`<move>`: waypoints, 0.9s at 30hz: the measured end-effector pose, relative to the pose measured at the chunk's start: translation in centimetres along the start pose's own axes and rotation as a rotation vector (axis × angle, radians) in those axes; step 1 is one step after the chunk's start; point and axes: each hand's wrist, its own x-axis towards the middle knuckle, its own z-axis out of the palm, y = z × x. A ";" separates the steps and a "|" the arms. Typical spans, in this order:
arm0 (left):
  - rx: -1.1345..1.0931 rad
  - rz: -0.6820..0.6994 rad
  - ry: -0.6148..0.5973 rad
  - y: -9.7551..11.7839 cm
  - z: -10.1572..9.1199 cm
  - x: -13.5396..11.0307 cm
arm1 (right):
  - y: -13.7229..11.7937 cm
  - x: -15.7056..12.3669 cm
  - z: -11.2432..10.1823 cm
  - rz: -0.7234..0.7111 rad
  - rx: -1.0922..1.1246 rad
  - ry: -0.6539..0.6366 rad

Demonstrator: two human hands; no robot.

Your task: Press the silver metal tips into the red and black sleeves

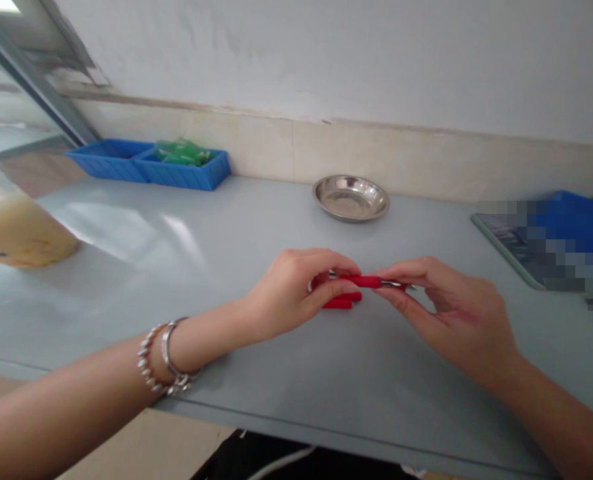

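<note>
Both hands meet over the middle of the grey table (176,240). My left hand (296,290) is closed around several short red sleeved pieces (343,301), with bracelets on its wrist. My right hand (446,313) pinches one end of a red sleeved metal pin (371,281) between thumb and forefinger. The pin runs level between the two hands, and its bare metal tip shows at the right fingers. What the left palm covers is hidden.
A round steel dish (351,198) sits near the wall behind the hands. Two blue trays (151,163) stand at the back left, one holding green parts (181,152). A clear container (11,227) is at the left edge. A blue bin (581,223) and a flat tablet-like object (516,250) lie at right.
</note>
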 end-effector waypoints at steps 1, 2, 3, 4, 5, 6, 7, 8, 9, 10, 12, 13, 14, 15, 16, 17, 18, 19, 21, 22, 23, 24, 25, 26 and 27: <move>0.001 0.001 0.001 0.0 0.0 0.0 | 0.0 0.0 0.0 0.003 -0.011 -0.009; 0.001 0.003 0.002 0.1 0.0 0.0 | 0.0 0.0 -0.1 0.006 -0.019 -0.018; -0.001 0.006 0.003 0.1 -0.1 0.0 | 0.0 0.1 -0.1 0.008 -0.023 -0.024; -0.005 0.010 0.006 0.1 -0.1 0.1 | -0.1 0.1 -0.1 0.008 -0.022 -0.022; -0.010 0.014 0.009 0.2 -0.1 0.1 | -0.1 0.1 -0.1 0.012 -0.020 -0.020; -0.015 0.016 0.013 0.2 -0.1 0.1 | -0.1 0.1 -0.2 0.018 -0.015 -0.014; -0.021 0.017 0.016 0.3 -0.1 0.1 | -0.1 0.2 -0.2 0.024 -0.008 -0.012; -0.024 0.019 0.017 0.3 0.0 0.0 | 0.0 0.2 -0.2 0.032 -0.001 -0.019; -0.026 0.023 0.018 0.4 0.0 0.0 | 0.0 0.2 -0.1 0.036 0.005 -0.038; -0.025 0.026 0.020 0.4 0.0 0.0 | 0.1 0.3 -0.1 0.028 0.006 -0.062; -0.012 0.031 0.028 0.4 0.1 0.0 | 0.2 0.3 0.1 -0.018 -0.018 -0.104; -0.003 0.035 0.036 0.4 0.1 0.0 | 0.3 0.3 0.1 -0.050 -0.040 -0.115; 0.007 0.039 0.044 0.4 0.1 0.0 | 0.3 0.3 0.2 -0.078 -0.060 -0.116; 0.014 0.043 0.050 0.3 0.1 0.0 | 0.4 0.2 0.3 -0.100 -0.074 -0.115; 0.020 0.048 0.054 0.3 0.1 0.0 | 0.4 0.2 0.3 -0.112 -0.081 -0.117; 0.024 0.053 0.057 0.3 0.1 0.1 | 0.4 0.2 0.4 -0.119 -0.083 -0.119; 0.026 0.058 0.059 0.3 0.1 0.1 | 0.4 0.2 0.4 -0.120 -0.086 -0.121; 0.028 0.062 0.060 0.3 0.1 0.1 | 0.4 0.2 0.4 -0.120 -0.094 -0.122; 0.029 0.072 0.059 0.3 0.0 0.0 | 0.4 0.2 0.4 -0.114 -0.112 -0.128; 0.029 0.074 0.055 0.3 0.0 0.0 | 0.4 0.2 0.5 -0.103 -0.118 -0.127; 0.028 0.076 0.052 0.3 0.0 0.0 | 0.5 0.2 0.4 -0.084 -0.116 -0.120; 0.028 0.076 0.051 0.3 0.0 0.0 | 0.5 0.2 0.4 -0.060 -0.110 -0.112; 0.029 0.075 0.051 0.3 0.1 0.0 | 0.5 0.2 0.4 -0.035 -0.102 -0.098; 0.030 0.074 0.054 0.2 0.1 0.0 | 0.5 0.2 0.4 -0.016 -0.094 -0.078; 0.030 0.073 0.057 0.2 0.1 0.0 | 0.4 0.2 0.4 -0.009 -0.088 -0.062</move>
